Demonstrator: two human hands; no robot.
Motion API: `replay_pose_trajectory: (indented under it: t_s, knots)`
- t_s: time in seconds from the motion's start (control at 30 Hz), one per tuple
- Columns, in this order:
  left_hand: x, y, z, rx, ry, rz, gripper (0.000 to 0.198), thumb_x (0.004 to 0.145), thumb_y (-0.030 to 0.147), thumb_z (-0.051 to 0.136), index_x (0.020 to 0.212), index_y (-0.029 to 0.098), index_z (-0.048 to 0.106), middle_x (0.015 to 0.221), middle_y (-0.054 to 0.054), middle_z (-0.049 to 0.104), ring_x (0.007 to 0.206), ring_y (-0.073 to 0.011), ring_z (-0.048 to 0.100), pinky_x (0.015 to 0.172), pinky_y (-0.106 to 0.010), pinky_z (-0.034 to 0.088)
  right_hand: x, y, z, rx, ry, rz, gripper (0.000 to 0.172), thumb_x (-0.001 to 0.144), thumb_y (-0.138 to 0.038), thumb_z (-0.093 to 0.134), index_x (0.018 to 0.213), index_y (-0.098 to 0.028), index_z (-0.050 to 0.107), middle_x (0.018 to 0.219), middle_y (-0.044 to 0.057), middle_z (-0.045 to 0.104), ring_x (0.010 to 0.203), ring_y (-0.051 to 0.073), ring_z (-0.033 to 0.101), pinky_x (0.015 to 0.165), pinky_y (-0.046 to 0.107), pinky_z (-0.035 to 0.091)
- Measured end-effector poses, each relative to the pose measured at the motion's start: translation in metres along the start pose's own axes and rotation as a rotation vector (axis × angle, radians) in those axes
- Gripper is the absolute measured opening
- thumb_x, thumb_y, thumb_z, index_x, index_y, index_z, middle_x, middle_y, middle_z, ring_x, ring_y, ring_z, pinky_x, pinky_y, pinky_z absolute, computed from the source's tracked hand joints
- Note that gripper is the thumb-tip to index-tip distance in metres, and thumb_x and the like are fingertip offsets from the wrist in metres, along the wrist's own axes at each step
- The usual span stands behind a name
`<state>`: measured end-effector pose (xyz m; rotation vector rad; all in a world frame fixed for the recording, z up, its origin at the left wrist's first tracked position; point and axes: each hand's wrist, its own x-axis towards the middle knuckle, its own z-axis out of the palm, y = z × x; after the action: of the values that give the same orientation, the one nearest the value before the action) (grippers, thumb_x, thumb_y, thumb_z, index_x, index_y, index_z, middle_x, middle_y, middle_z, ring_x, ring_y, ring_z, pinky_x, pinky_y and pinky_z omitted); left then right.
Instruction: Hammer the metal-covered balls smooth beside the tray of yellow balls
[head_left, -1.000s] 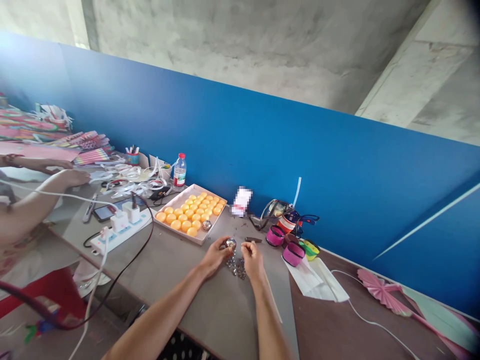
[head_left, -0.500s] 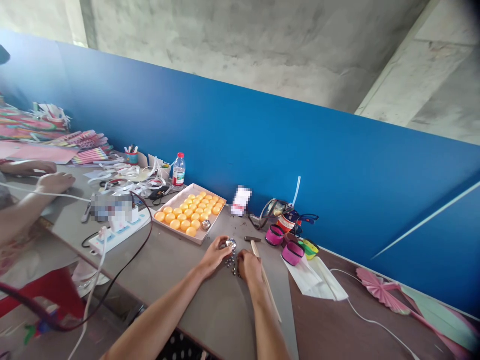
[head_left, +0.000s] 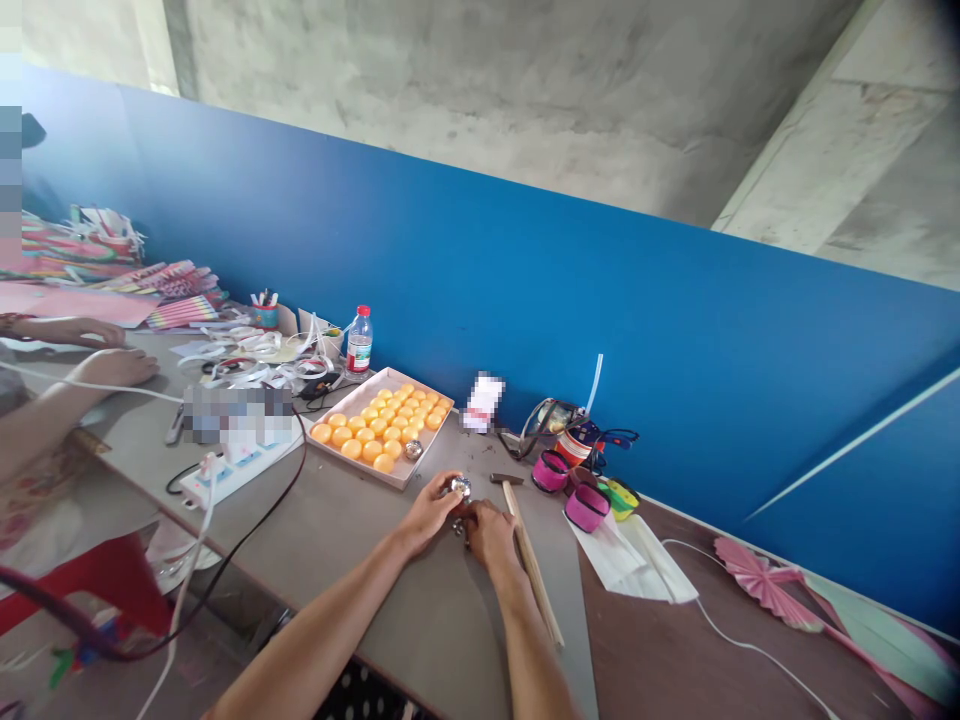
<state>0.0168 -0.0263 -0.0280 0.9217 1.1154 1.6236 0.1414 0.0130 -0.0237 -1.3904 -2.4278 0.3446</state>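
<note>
— Where is the shiny ball (head_left: 460,487)?

— Off the table (head_left: 352,530), pinched at the fingertips of the left hand (head_left: 431,512), about midway along the table and closer to its far edge than its near one. The fingers are closed round its lower half; the top shows.

— And the right hand (head_left: 491,530)?

— Just beside it, touching or nearly so, knuckles up and fingers curled down over a few small metal bits (head_left: 457,526). I cannot tell whether it grips any of them.

— How would that ball handle?

— Small, hard and smooth, I judge, so light but slippery and apt to roll. Best held across its widest part, between thumb and two fingers.

— What lies around?

— A hammer (head_left: 531,560) just right of the right hand, its head toward the far edge and its wooden handle running to the near edge. Left of the hands, a shallow tray (head_left: 424,455) of orange balls (head_left: 375,430), with a second silver ball (head_left: 412,450) at its near corner. Farther right, pink rolls (head_left: 586,506). Toward the left end, a water bottle (head_left: 359,341), a power strip (head_left: 225,470) and a co-worker's hand (head_left: 120,366) resting flat.
</note>
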Motion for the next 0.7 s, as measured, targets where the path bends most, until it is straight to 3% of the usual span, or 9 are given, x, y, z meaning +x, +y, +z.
replay_pose_trajectory:
  t_s: [0.13, 0.33, 0.47, 0.57, 0.7]
  knots:
    - [0.003, -0.005, -0.001, -0.103, 0.023, -0.047, 0.043, 0.065, 0.034, 0.069, 0.102, 0.017, 0.057, 0.088, -0.002, 0.058, 0.067, -0.0109, 0.056, 0.065, -0.024, 0.045, 0.002, 0.005, -0.001, 0.111, 0.126, -0.018, 0.023, 0.078, -0.013, 0.042, 0.079, -0.02, 0.064, 0.087, 0.005, 0.066, 0.085, 0.017, 0.059, 0.082, 0.029, 0.035]
    - [0.004, -0.006, 0.0, -0.169, -0.005, -0.063, 0.049, 0.06, 0.035, 0.074, 0.103, 0.016, 0.059, 0.091, -0.002, 0.058, 0.067, -0.0098, 0.055, 0.067, -0.024, 0.045, 0.009, 0.012, 0.002, 0.521, 0.325, 0.019, 0.018, 0.074, -0.023, 0.045, 0.079, -0.018, 0.062, 0.077, 0.004, 0.066, 0.074, 0.017, 0.06, 0.072, 0.026, 0.042]
    - [0.002, -0.002, 0.001, -0.132, 0.001, -0.069, 0.054, 0.058, 0.038, 0.075, 0.105, 0.016, 0.059, 0.092, -0.003, 0.059, 0.065, -0.0101, 0.055, 0.065, -0.025, 0.044, 0.011, 0.012, 0.002, 0.75, 0.284, 0.051, 0.02, 0.071, -0.035, 0.052, 0.072, -0.018, 0.063, 0.067, 0.002, 0.063, 0.064, 0.016, 0.056, 0.064, 0.027, 0.043]
    - [0.002, -0.001, 0.002, -0.142, -0.002, -0.073, 0.058, 0.056, 0.038, 0.076, 0.106, 0.016, 0.059, 0.092, -0.004, 0.06, 0.066, -0.0109, 0.055, 0.066, -0.025, 0.044, 0.011, 0.011, 0.0, 0.972, 0.223, 0.097, 0.028, 0.07, -0.042, 0.055, 0.077, -0.017, 0.066, 0.059, -0.001, 0.059, 0.056, 0.013, 0.05, 0.059, 0.025, 0.041]
    - [0.002, -0.001, 0.002, -0.147, -0.019, -0.073, 0.059, 0.056, 0.036, 0.077, 0.108, 0.016, 0.058, 0.088, -0.004, 0.061, 0.069, -0.0119, 0.055, 0.068, -0.026, 0.043, 0.01, 0.006, 0.0, 1.166, 0.156, 0.09, 0.031, 0.066, -0.039, 0.059, 0.085, -0.016, 0.065, 0.065, -0.001, 0.06, 0.054, 0.011, 0.048, 0.056, 0.024, 0.04]
